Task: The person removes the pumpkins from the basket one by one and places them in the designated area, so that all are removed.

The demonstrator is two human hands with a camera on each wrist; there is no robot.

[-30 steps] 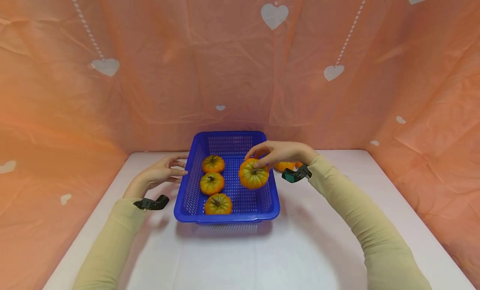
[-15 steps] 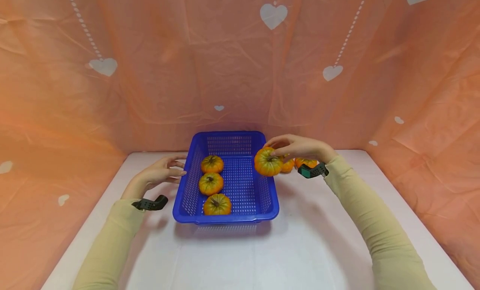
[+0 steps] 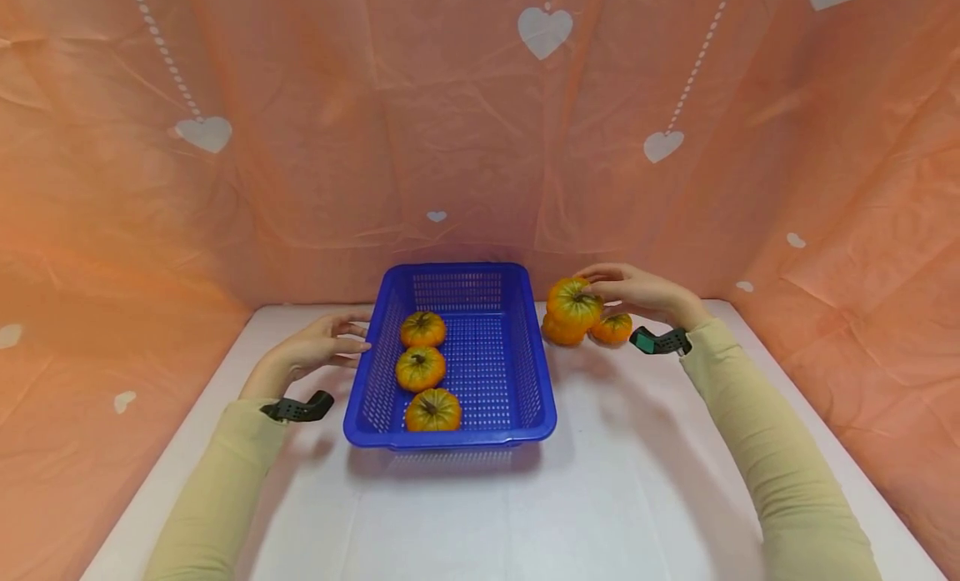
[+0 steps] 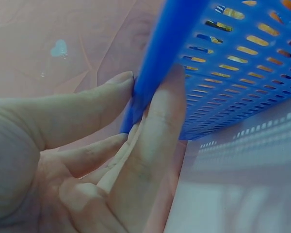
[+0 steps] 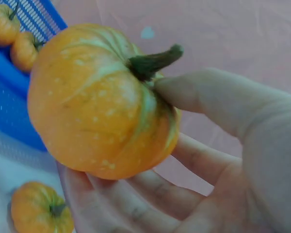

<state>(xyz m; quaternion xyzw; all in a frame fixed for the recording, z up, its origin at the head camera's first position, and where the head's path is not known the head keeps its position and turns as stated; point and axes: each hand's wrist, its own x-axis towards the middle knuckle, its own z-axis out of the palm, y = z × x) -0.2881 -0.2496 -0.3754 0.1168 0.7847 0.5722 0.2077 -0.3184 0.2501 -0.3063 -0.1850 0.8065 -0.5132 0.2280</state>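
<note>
My right hand (image 3: 637, 291) grips a small orange-and-green pumpkin (image 3: 574, 304) in the air, right of the blue plastic basket (image 3: 540, 398). In the right wrist view the thumb lies beside the pumpkin's stem (image 5: 155, 62) and the other fingers pass under its body. Below it, a second pumpkin (image 3: 562, 333) on the table is partly hidden, with another pumpkin (image 3: 612, 328) to its right. My left hand (image 3: 311, 348) pinches the basket's left rim (image 4: 155, 58) between thumb and fingers. Three pumpkins sit in a column along the basket's left side, the middle pumpkin (image 3: 420, 368) among them.
The basket stands on a white-covered table (image 3: 442, 523), near its back edge. An orange curtain (image 3: 322, 147) with white hearts surrounds the table behind and at both sides.
My right hand has carried the pumpkin from above the basket's inside, up over the right rim, to the pumpkins on the table's right. The left hand stays at the rim.
</note>
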